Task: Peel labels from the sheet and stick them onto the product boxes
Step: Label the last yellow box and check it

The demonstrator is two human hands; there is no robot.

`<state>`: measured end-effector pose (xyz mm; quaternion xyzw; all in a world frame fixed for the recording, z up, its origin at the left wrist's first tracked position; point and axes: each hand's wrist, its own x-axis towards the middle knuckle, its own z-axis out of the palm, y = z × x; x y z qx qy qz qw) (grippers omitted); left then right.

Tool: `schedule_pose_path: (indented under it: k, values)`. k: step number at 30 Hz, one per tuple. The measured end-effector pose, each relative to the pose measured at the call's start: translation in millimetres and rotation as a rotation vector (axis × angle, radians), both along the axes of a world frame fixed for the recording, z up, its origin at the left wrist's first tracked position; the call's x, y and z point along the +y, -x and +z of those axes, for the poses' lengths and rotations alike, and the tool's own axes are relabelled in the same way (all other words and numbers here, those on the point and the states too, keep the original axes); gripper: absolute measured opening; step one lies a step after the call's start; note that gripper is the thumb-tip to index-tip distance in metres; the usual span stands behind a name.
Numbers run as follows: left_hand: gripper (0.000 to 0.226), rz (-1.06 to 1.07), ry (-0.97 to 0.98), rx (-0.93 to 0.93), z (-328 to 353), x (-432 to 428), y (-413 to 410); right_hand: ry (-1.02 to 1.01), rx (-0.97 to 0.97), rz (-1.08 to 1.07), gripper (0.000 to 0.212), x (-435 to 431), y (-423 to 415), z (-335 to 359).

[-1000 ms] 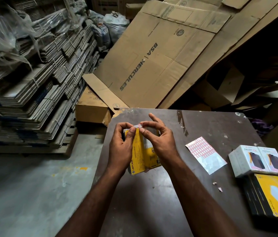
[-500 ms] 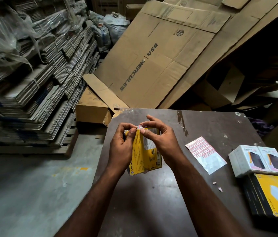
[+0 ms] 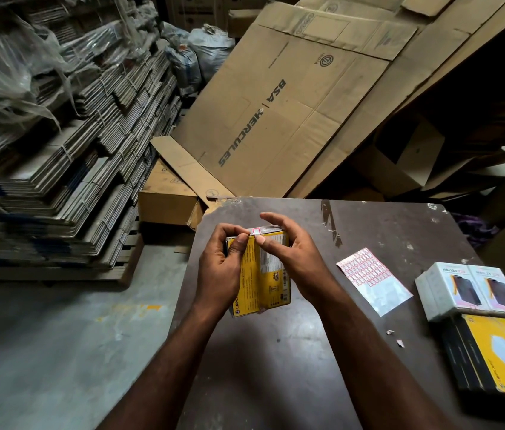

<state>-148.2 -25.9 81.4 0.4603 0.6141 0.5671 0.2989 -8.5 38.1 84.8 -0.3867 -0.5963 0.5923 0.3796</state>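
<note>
**Label at the top edge of the yellow box**

The yellow product box (image 3: 268, 274), printed with black text and a grey panel, stands on its near end on the dark bench (image 3: 384, 225), long axis running away from the person and top tipped up. A small red-bordered white label (image 3: 256, 232) sits at its top edge. The left hand (image 3: 220, 271) grips the left side. The right hand (image 3: 297, 259) clasps the right side, thumb pressing just below the label. The label sheet (image 3: 366, 273) lies to the right.
</note>
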Motion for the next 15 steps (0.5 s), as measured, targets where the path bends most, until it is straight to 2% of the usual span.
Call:
schedule_pose_path:
  k: [4,10,15]
  values:
    - [0.009,0.014,-0.021,0.009,-0.8,0.0,-0.3,0.036,-0.005,0.049,0.049,0.6,-2.1,4.5]
    - [0.007,0.033,-0.034,0.002,-2.7,0.2,-2.8,-0.047,-0.041,-0.069,0.045,-5.6,5.9,3.8]
    - [0.007,0.025,-0.032,-0.047,-1.4,-0.7,-1.8,-0.037,-0.047,0.040,0.046,-2.3,0.2,5.0]
